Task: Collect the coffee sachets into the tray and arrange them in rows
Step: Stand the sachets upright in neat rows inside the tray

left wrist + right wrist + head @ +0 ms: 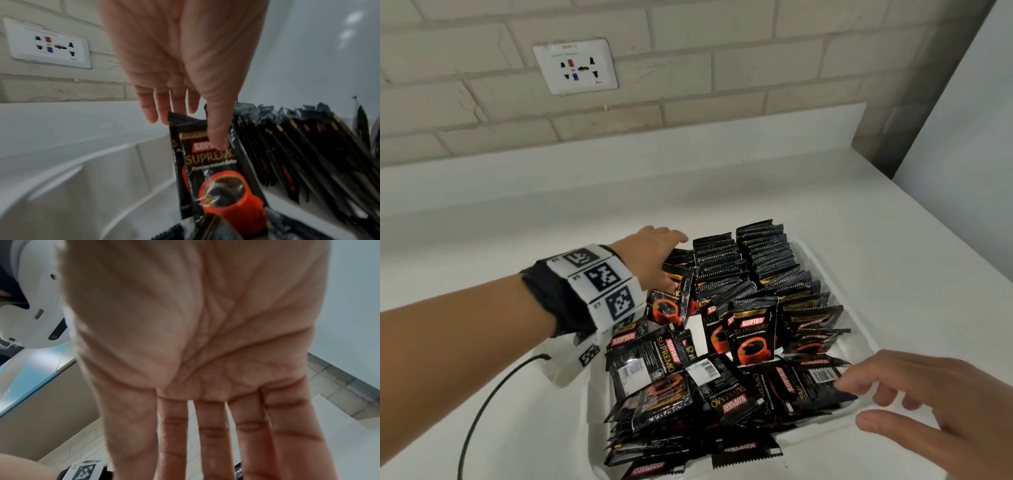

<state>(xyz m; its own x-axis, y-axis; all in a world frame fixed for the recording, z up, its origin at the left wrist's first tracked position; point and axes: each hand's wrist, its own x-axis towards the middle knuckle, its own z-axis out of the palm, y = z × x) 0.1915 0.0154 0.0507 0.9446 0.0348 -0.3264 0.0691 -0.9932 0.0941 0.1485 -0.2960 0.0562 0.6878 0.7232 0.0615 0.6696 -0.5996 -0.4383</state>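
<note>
I see a white bench (774,185) under a pale brick wall (688,82) carrying one socket plate (576,66). Toward the bench's near edge sits one white tray (859,329), its near rim cut off by the frame. My left hand (654,253), with a marker band (599,284) on the wrist and a black cable (482,411) trailing from it, is over the tray's far left corner; its grip pinches an upright sachet (218,175) there, thumb on the printed face, fingers (162,105) behind the top edge. Coffee sachets (753,335) fill the tray: three upright rows at the far side, a loose heap across the near half. They overlap too much for me to count. My right hand (935,404) hovers by the tray's near right corner, grip wide, fingers spread and holding nothing; whether the fingertips touch the nearest sachet I cannot tell. The left wrist view is blurred.
</note>
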